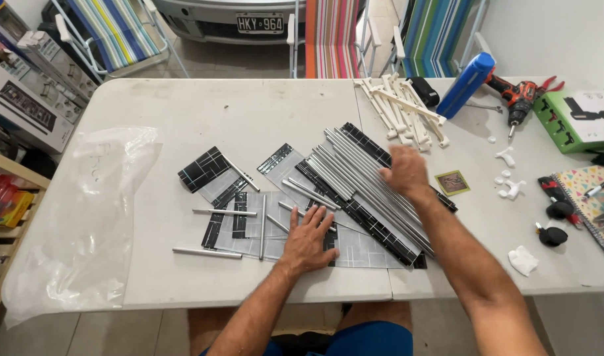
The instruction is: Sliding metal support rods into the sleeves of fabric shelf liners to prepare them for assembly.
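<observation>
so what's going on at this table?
A person is sorting flat-pack parts on a white folding table. The left hand lies flat, fingers spread, on grey and black panels, with a few loose metal rods around it. The right hand rests on a bundle of long metal tubes lying diagonally. White plastic brackets, a red cordless drill and black caster wheels sit to the right; a clear plastic bag lies to the left.

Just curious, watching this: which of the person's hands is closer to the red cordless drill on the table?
The right hand. It rests on the bundle of metal rods, left of the drill; the left hand lies flat on the panels, farther away.
</observation>
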